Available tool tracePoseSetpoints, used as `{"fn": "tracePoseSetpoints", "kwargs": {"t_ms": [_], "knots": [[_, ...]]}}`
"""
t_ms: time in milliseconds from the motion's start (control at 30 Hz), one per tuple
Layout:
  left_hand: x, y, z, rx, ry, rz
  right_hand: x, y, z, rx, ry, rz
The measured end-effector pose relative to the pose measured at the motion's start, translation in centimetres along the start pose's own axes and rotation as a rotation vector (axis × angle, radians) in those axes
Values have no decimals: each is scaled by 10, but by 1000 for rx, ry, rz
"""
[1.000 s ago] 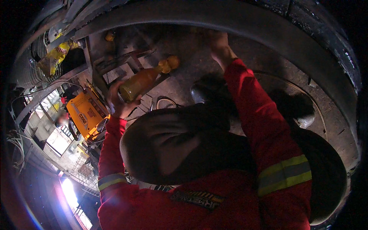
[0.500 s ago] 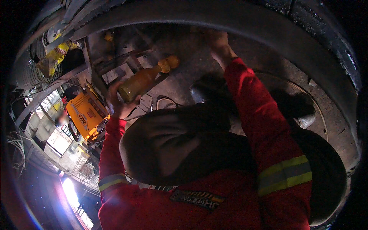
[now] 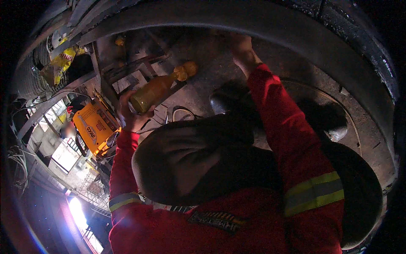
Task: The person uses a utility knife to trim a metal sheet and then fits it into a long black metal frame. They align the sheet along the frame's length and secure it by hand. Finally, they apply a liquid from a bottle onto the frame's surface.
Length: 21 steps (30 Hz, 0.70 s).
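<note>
In my left hand (image 3: 130,112) is a greenish-yellow bottle (image 3: 151,93), gripped round its base and lying tilted, its neck toward the far right. A rounded orange piece (image 3: 186,70) with two bulges sits at the neck end; whether it is joined to the bottle I cannot tell. My right hand (image 3: 241,47) reaches forward to a dark curved rim (image 3: 203,19). Its fingers are lost in shadow there, so what they touch is hidden.
A yellow-orange machine (image 3: 95,127) stands to the left, near a metal frame (image 3: 99,67). A yellow bag (image 3: 61,65) hangs at the far left. A thin hose (image 3: 344,108) curves over the floor on the right. My dark boot (image 3: 220,101) is below the right hand.
</note>
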<state>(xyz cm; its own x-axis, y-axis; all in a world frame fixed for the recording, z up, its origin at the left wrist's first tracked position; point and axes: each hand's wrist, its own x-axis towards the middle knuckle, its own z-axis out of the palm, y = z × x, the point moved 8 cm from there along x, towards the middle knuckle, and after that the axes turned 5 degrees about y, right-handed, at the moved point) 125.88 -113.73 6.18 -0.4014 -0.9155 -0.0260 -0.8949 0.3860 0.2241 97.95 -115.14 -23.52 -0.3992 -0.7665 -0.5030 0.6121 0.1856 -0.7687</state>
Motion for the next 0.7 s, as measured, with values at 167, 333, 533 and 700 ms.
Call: {"fn": "tracePoseSetpoints", "kwargs": {"t_ms": [167,333,533,700], "knots": [[0,1,-1,46,-1,4,-10,-16,3,7,-21,110],[3,2,1,60,-27,-38,-7,-17,0,-4,-33,71],[-3,-5,3,45,-55,-23,-15,-22,2,14,-33,144],[4,7,4,76,-38,87,-6,-8,-2,149,-30,55]]}}
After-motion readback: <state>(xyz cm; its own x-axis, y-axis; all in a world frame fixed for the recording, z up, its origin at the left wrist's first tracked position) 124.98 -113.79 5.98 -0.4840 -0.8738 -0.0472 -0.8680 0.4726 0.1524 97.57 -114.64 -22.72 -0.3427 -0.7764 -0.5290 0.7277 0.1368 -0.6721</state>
